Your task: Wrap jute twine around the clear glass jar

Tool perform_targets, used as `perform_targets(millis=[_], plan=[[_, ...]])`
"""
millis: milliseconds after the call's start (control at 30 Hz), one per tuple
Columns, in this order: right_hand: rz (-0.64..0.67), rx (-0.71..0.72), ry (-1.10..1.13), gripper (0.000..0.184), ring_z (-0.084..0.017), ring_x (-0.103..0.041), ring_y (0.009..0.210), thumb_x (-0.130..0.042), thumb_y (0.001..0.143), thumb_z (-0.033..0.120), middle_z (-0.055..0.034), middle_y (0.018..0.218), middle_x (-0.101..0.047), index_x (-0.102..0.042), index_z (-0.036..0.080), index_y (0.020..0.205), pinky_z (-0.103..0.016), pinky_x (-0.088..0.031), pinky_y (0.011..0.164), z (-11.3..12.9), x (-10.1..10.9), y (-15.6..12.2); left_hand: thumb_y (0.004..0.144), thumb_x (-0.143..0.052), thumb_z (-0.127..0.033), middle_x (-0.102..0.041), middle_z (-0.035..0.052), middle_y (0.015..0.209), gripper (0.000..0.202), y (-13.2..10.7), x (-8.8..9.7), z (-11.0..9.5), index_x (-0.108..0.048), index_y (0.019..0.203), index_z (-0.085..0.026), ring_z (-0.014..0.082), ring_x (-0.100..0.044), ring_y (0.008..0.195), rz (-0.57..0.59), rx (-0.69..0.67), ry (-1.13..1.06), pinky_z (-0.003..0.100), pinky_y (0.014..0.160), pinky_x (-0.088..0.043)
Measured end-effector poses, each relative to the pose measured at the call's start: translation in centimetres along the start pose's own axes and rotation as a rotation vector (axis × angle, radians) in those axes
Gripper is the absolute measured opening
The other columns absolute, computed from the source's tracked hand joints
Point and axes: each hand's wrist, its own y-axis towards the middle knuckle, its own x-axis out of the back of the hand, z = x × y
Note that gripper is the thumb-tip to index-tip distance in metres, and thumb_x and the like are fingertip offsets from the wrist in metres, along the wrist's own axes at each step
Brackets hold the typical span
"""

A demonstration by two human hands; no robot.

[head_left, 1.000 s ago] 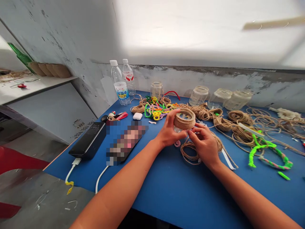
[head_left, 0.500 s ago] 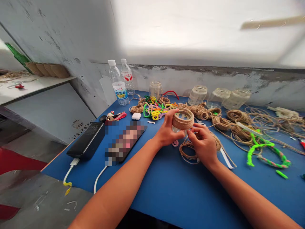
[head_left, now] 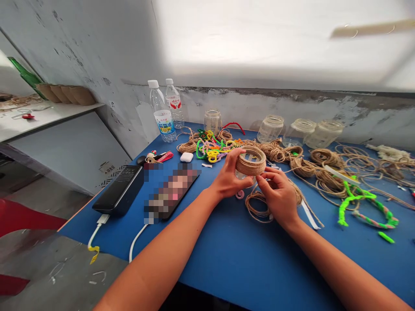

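A glass jar with jute twine wound round its upper part (head_left: 252,166) is held above the blue table, its open mouth tilted toward me. My left hand (head_left: 227,178) grips it from the left, thumb at the near side and fingers round the far side. My right hand (head_left: 280,196) is closed in a pinch at the jar's lower right, on the jute twine; the fingertips partly hide the strand. Below and between the hands lies a loose coil of jute twine (head_left: 254,211), partly covered by my right hand. A white strip (head_left: 309,214) sticks out beside my right wrist.
Several glass jars (head_left: 270,128) and two plastic bottles (head_left: 164,123) stand along the wall. Twine bundles (head_left: 324,157) and coloured pipe cleaners (head_left: 212,147) cover the back. A phone (head_left: 177,190), a power bank (head_left: 121,190) and an earbud case (head_left: 186,157) lie left. Green pipe cleaners (head_left: 343,207) lie right.
The whole view has shifted slightly. Both hands keep nearly the same grip on the jar and twine, with only a tiny shift at the right fingertips.
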Motion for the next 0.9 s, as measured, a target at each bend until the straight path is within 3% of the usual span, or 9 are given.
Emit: perform_targets(millis=[400,733,900], plan=[[-0.002,0.007,-0.018,0.033,-0.019,-0.062,0.086,-0.063,0.081,0.050,-0.0100,0.108,-0.063,-0.068,0.017,0.079,-0.031,-0.052,0.070,0.04,0.02,0.09,0.068,-0.071,-0.031,-0.038,0.0095,0.137,0.075,-0.06,-0.44,0.61,-0.030,0.131,-0.024,0.0256,-0.034,0.136,-0.042,-0.055,0.049,0.045,0.120,-0.027],[0.024,-0.023,0.009,0.035,-0.014,-0.059,0.072,-0.064,0.079,0.051,-0.0101,0.109,-0.061,-0.067,0.017,0.079,-0.031,-0.052,0.065,0.28,-0.09,-0.03,0.065,-0.072,-0.027,-0.035,0.0090,0.142,0.081,-0.04,-0.38,0.82,-0.030,0.134,-0.026,0.0254,-0.036,0.136,-0.034,0.013,0.010,0.043,0.119,-0.030],[0.040,-0.011,0.009,0.031,-0.016,-0.060,0.077,-0.065,0.079,0.048,-0.0096,0.108,-0.059,-0.068,0.018,0.078,-0.031,-0.053,0.066,0.29,-0.01,-0.02,0.066,-0.072,-0.028,-0.036,0.0086,0.143,0.080,-0.01,-0.24,0.69,-0.031,0.135,-0.025,0.0257,-0.035,0.138,-0.028,0.017,0.002,0.042,0.120,-0.029]])
